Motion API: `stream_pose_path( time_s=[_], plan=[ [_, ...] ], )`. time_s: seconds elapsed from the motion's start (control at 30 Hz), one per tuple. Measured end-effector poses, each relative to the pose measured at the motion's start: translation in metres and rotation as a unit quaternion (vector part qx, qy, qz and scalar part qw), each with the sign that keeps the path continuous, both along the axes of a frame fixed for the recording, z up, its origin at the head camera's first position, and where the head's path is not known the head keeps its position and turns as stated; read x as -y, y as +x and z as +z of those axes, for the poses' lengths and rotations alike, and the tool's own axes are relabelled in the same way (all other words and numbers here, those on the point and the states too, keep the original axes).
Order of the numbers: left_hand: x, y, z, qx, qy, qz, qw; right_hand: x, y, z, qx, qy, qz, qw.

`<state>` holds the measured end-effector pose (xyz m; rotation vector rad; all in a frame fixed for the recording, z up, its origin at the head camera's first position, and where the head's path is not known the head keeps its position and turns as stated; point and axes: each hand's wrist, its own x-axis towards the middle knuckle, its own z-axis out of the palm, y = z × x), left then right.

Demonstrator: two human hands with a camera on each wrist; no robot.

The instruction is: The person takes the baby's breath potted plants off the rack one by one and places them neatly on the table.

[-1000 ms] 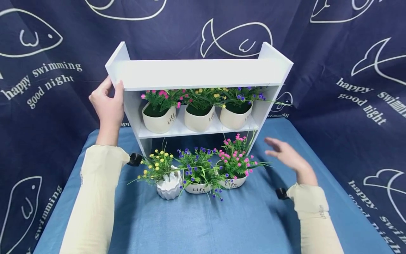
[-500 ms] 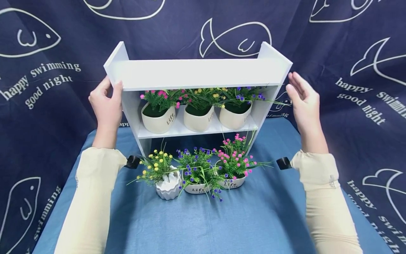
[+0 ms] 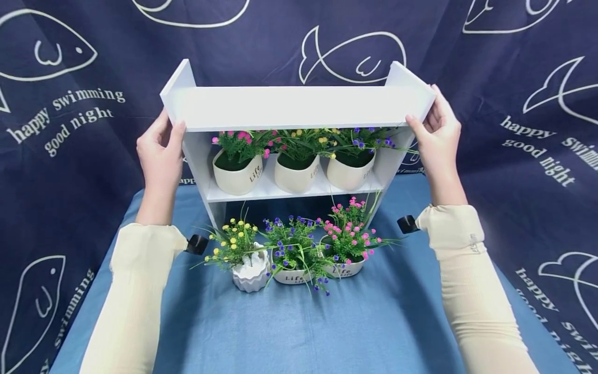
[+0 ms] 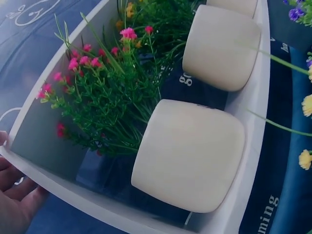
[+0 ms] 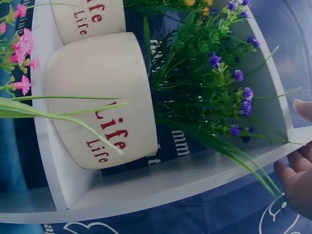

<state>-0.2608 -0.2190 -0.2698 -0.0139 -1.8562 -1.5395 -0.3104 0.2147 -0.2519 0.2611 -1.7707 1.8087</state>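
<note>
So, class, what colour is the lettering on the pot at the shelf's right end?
The lettering is dark red; the right wrist view shows it best.

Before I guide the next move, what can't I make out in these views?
Head view: some fingertips of the left hand, hidden behind the shelf.
Head view: the shelf's foot, hidden by the front flowers.
Left wrist view: the farthest pot, cut off by the top edge.
Right wrist view: the right hand, cut off by the right edge.

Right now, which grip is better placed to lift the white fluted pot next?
Left, probably: the left grip holds the shelf nearer the fluted pot; the right grip holds its far end. Either must let go first.
</note>
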Motion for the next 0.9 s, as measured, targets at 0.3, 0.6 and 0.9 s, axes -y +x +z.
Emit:
stream_pose_path(
  time_s=[0.3, 0.6, 0.9],
  plan=[
    [-0.006, 0.022, -0.006, -0.026, 0.040, -0.014, 0.9988, 0.000, -0.003, -0.004, -0.004, -0.022, 0.005, 0.9997],
    [-0.022, 0.048, -0.027, -0.107, 0.082, 0.024, 0.9906, 0.003, -0.003, -0.003, -0.020, -0.038, 0.030, 0.9986],
    [-0.032, 0.053, -0.050, -0.046, 0.020, 0.013, 0.9987, 0.004, -0.005, -0.001, -0.018, -0.043, 0.020, 0.9987]
  ],
)
